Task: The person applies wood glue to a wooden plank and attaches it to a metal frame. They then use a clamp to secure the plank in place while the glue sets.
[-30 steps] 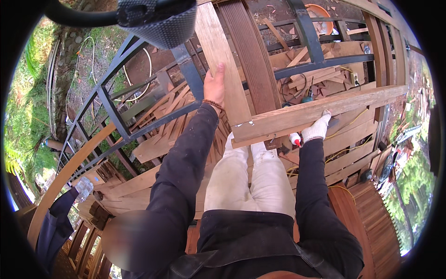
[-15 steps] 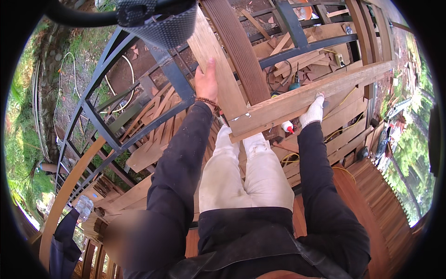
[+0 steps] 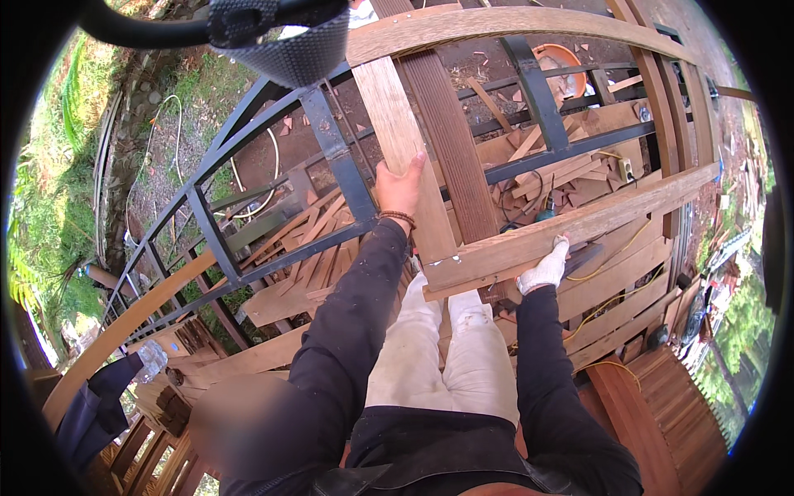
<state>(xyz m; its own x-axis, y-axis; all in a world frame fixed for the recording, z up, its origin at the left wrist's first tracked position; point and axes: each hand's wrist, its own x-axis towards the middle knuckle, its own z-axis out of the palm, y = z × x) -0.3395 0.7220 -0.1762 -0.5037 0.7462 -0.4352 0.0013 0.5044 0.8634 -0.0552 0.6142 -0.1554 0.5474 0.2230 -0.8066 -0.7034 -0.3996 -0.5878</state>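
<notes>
A wooden frame spans the space before me, with a near rail (image 3: 595, 217), a far rail (image 3: 496, 23) and a pale left end board (image 3: 401, 140). My left hand (image 3: 399, 192), bare and wearing a beaded bracelet, is closed around the left end board, thumb on its top face. In a white glove, my right hand (image 3: 546, 266) grips the near rail from its lower side; its fingers are partly hidden. Beside the end board lies a darker grooved board (image 3: 451, 140). White specks show at the frame's near left corner.
Dark metal framework (image 3: 339, 157) stands under and left of the wood. Below lie scrap wood pieces (image 3: 306, 240) and an orange bucket (image 3: 561, 59). A yellow cord (image 3: 612, 256) crosses planks at right. A clear plastic bottle (image 3: 151, 360) is at left.
The wooden frame now sits lower in the picture, and its far rail has come into view. Both hands keep hold; my right hand is nearer the frame's left corner. A red-tipped bottle is no longer visible.
</notes>
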